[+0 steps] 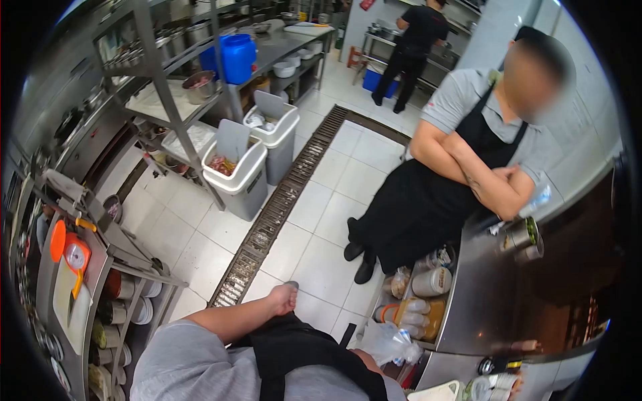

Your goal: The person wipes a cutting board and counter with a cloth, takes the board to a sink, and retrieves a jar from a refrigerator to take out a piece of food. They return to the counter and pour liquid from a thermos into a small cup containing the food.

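My left hand [283, 300] is curled in front of my black apron [304, 344], with the fingers folded in and nothing visible in them. A small dark rounded shape, perhaps a shoe tip, shows just beyond it over the tiled floor. On my right side only a bit of my arm shows at the apron's edge; the right hand itself is hidden. Close to that arm lies a clear plastic bag [390, 342]. Beside the bag, an open drawer holds squeeze bottles [416, 318] and a white tub [433, 282].
A person with folded arms [461, 157] leans by the steel counter [495, 294]. Another person [421, 40] works at the back. Two grey bins [242, 190] stand beside a floor drain [267, 220]. An orange scale [75, 255] sits on the left shelf unit.
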The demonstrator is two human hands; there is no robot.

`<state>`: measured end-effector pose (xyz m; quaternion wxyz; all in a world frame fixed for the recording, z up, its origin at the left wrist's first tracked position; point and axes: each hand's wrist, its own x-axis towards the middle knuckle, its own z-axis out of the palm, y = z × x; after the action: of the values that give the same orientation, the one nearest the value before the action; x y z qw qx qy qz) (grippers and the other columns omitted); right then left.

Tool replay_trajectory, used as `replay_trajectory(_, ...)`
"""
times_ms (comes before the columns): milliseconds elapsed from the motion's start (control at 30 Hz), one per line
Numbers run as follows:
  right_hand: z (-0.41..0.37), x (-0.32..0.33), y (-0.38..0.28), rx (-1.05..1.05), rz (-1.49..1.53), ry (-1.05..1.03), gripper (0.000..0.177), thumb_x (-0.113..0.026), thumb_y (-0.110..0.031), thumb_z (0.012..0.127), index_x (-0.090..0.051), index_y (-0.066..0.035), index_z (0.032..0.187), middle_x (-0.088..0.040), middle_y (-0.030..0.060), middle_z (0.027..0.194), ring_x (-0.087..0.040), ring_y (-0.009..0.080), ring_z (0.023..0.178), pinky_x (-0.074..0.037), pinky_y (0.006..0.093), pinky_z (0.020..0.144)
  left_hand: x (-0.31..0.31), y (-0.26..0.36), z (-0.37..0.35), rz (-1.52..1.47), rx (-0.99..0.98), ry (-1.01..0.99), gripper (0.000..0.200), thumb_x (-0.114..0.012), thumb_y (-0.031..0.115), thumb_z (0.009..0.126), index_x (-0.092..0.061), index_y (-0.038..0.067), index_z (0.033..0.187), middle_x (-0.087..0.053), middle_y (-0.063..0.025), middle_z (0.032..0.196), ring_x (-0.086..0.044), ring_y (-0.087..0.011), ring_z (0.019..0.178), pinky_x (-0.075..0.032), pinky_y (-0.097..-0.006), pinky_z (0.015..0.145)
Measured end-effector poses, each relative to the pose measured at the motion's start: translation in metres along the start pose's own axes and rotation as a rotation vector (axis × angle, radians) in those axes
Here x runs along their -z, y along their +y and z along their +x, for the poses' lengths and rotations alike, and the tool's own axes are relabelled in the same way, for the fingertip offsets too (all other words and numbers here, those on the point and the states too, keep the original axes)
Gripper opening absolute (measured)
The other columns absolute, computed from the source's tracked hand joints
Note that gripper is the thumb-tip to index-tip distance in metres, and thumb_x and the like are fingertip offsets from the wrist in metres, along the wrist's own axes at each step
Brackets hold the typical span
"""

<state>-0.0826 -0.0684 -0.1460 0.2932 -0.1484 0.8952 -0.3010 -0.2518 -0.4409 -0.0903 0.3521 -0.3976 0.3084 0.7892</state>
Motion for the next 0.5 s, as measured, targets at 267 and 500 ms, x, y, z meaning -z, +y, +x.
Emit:
replay_trajectory(267, 0.128, 0.056, -0.027, -0.281, -0.163, 0.073, 0.028, -0.061, -0.024, 0.085, -0.064, -0.004, 0.105, -0.066, 0.0239, 0.098, -0.063, 0.0399, 0.094, -0.051, 0.0462, 0.082, 0.068, 0.238, 0.003, -0.51, -0.705, 0.318, 0.023, -0.045, 0.023, 0.093, -0.048, 0.016, 0.071, -0.041, 0.0013, 0.056, -0.039, -0.0117, 0.046, -0.032, -0.026, 0.041)
replay_trajectory(500, 0.138, 0.091, -0.029, -0.635, -0.006, 0.541, 0.022, -0.062, -0.022, 0.087, -0.065, -0.006, 0.101, -0.069, 0.0179, 0.085, -0.066, 0.0362, 0.082, -0.052, 0.0435, 0.076, 0.169, 0.572, 0.112, 0.168, -1.058, 0.404, 0.056, -0.038, 0.052, 0.099, -0.046, 0.01, 0.135, -0.053, -0.0087, 0.128, -0.052, -0.0212, 0.114, -0.04, -0.0348, 0.098)
